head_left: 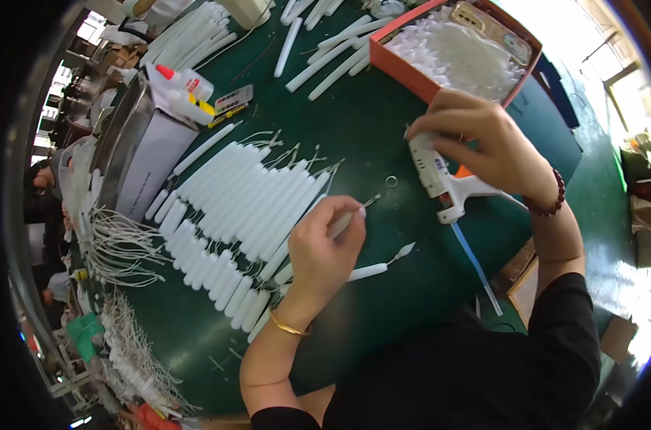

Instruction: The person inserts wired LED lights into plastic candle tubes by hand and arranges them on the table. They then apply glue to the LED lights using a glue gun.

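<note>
My left hand [321, 247], a gold bangle on its wrist, is closed around a slim white candle-like stick [340, 225] with a thin wire end pointing up and right. My right hand [476, 140], with a dark bead bracelet, is bent over the front end of a white hot glue gun [431, 172]. Its fingers curve but stay apart, slightly blurred, and I see nothing between them. From the gun's back sticks out a long blue glue stick [476, 266]. Beside my left hand lies a white stick with a flame-shaped tip [403, 252]. A small ring [391, 181] rests near the wire end.
Rows of white sticks with wires [250, 190] cover the left of the green table. Behind stand a red-capped bottle [189, 82] and a grey-white box [153, 161]. An orange-red box [404, 68] holds white pieces and a phone. More white sticks [332, 61] lie at the back.
</note>
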{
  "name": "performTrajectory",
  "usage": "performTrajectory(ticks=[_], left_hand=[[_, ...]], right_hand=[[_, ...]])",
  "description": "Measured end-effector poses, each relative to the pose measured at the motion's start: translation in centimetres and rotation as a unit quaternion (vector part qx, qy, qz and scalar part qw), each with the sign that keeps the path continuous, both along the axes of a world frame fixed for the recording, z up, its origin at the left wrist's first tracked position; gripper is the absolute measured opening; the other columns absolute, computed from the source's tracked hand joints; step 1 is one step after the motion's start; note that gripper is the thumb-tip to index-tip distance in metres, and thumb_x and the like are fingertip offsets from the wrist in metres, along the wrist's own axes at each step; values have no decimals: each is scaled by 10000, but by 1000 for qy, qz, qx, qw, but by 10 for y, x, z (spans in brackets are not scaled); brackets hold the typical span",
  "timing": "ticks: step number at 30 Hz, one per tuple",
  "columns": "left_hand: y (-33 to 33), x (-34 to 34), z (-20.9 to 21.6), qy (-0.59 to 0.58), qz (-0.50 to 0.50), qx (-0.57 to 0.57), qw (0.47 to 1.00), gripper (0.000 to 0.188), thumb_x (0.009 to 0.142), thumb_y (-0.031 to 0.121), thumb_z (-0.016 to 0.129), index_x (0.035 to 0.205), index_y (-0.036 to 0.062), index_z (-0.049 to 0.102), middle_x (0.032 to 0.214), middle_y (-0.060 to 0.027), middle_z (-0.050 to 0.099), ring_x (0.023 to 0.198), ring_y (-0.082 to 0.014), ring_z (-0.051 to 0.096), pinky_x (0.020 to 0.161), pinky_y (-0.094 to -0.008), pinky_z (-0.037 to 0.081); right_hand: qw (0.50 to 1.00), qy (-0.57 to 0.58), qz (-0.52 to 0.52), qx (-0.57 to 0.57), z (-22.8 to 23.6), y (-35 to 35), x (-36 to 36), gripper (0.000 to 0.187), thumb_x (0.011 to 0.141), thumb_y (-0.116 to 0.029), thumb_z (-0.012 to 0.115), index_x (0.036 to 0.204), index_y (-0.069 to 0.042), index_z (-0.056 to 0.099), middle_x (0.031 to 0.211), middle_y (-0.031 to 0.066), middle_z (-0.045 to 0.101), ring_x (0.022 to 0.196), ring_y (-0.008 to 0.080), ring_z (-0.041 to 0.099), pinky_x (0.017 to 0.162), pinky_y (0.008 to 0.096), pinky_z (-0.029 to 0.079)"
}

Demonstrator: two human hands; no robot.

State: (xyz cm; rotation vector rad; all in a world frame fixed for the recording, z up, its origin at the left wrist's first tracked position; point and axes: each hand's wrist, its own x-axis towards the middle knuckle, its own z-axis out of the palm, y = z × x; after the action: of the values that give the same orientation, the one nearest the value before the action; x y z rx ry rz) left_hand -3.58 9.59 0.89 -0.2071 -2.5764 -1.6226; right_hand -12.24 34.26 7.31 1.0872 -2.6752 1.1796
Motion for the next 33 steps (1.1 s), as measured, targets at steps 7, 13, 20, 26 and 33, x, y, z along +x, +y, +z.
performTrajectory(ticks=[7,13,20,26,33], left_hand=[[2,14,-14,36,1,-30,999,101,878,112,690,962,64,663,819,-127,686,705,-287,684,619,-329,520],[5,16,-9,22,6,-33,999,98,879,118,696,958,69,664,804,-109,686,668,-261,671,590,-313,501],[2,7,-7,11,7,-29,1000,97,885,120,692,961,66,666,786,-99,678,642,-244,657,587,-311,495],[1,9,-8,15,6,-35,999,95,885,115,695,960,64,666,794,-98,682,649,-242,659,600,-304,499],[1,12,-9,29,3,-19,999,100,883,99,699,967,57,667,816,-102,690,679,-243,675,616,-302,508]], right_hand=[[989,-73,14,-126,-40,-30,36,198,873,9,642,1070,11,655,887,136,596,778,288,626,720,363,518],[986,-91,-10,-141,-25,-25,38,222,817,73,669,1024,-5,693,915,118,671,806,226,681,735,322,547],[984,-109,-5,-138,-32,-25,29,225,790,73,695,997,-10,726,961,132,693,842,237,685,748,326,555],[990,-53,8,-133,-38,-25,28,174,836,7,695,1009,7,713,971,139,694,852,289,672,777,350,555],[991,-74,8,-108,-38,-25,30,201,805,18,716,998,-34,744,966,118,698,883,274,668,812,353,548]])
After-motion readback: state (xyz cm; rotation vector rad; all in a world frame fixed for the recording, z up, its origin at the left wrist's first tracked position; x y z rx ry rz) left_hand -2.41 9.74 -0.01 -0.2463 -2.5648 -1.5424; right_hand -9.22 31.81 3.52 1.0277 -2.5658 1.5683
